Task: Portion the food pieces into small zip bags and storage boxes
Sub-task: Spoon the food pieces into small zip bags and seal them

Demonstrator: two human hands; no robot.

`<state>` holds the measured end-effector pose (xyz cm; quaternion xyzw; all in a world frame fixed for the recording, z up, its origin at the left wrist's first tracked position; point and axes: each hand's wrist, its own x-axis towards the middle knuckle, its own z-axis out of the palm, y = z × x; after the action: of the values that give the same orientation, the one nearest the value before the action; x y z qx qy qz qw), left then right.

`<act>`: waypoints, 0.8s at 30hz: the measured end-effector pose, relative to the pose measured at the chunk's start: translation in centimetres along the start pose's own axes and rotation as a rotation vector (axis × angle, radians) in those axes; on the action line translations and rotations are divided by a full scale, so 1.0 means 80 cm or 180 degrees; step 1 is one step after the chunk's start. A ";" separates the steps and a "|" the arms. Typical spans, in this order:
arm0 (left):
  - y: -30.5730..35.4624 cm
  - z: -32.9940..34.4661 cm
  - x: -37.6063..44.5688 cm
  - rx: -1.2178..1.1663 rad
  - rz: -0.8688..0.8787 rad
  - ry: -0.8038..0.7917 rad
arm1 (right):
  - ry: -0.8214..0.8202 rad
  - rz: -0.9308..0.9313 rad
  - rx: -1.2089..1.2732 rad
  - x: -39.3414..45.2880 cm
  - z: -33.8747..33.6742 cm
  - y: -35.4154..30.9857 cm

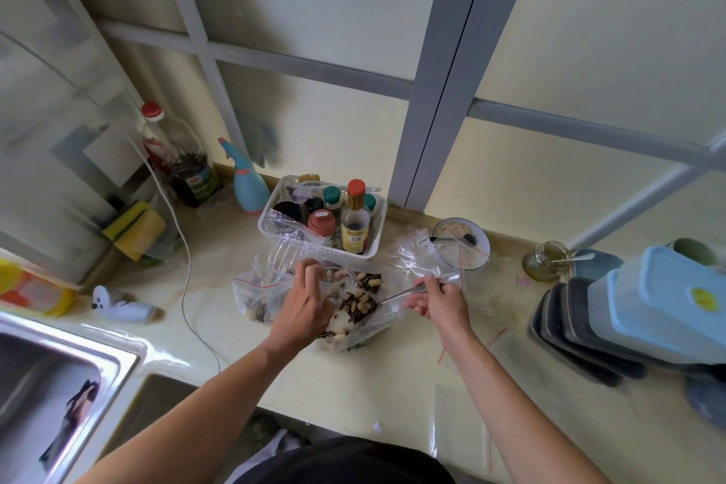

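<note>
The left hand [304,301] pinches the rim of a clear zip bag [275,287] on the counter [353,385], beside a heap of peanuts and dark food pieces [363,301]. The right hand [442,301] grips a metal spoon [396,295], its tip at the heap (an open zip bag [416,255] lies just behind it). Stacked storage boxes [613,310] stand well apart at the right, a condiment basket [275,224] behind.
</note>
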<state>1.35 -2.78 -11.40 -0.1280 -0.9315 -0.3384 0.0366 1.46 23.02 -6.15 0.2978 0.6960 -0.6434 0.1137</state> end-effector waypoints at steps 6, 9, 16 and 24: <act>-0.002 0.013 -0.001 0.0052 0.0121 -0.0436 | 0.0288 -0.0360 -0.0249 -0.003 -0.016 -0.038; -0.002 0.020 -0.002 0.0136 0.0202 -0.0663 | 0.0412 -0.0470 -0.0316 -0.003 -0.022 -0.050; -0.001 0.031 -0.003 0.0392 0.0187 -0.0956 | 0.0415 -0.0475 -0.0317 -0.009 -0.026 -0.061; 0.006 0.029 0.001 0.0202 0.0163 -0.0709 | -0.1064 -0.1191 -0.1402 -0.043 0.013 -0.054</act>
<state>1.44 -0.90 -12.85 -0.1875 -0.9365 -0.2914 -0.0546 1.50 21.10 -0.86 0.0234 0.8328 -0.5271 0.1678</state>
